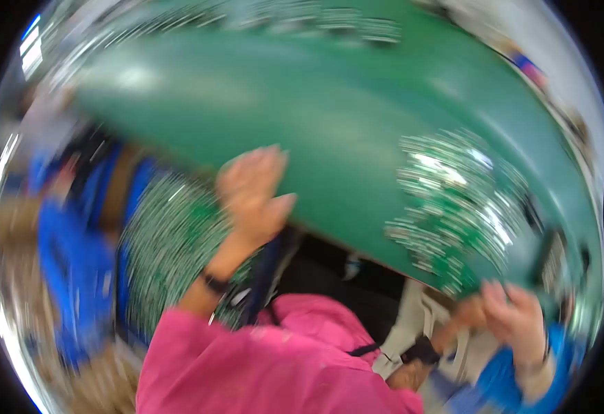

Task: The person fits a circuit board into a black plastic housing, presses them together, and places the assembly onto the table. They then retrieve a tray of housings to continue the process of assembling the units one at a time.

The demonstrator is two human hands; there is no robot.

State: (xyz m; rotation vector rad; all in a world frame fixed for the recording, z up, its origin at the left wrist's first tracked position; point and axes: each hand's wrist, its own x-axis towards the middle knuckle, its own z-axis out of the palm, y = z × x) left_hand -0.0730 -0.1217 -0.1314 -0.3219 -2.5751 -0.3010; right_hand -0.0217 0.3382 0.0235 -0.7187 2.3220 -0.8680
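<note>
A blue container (141, 181) at the near left is filled with blurred green-and-pale pieces (181, 238), packed closely together. The left hand (255, 196) is over the container's right side, by the near edge of the green surface (316, 124); its grip is wide, thumb apart, with nothing seen in it. More such pieces lie in a loose pile (454, 200) on the surface at the right. The right hand (466, 316) is just nearer than that pile, beside a co-worker's hand (516, 316); I cannot tell its grip.
</note>
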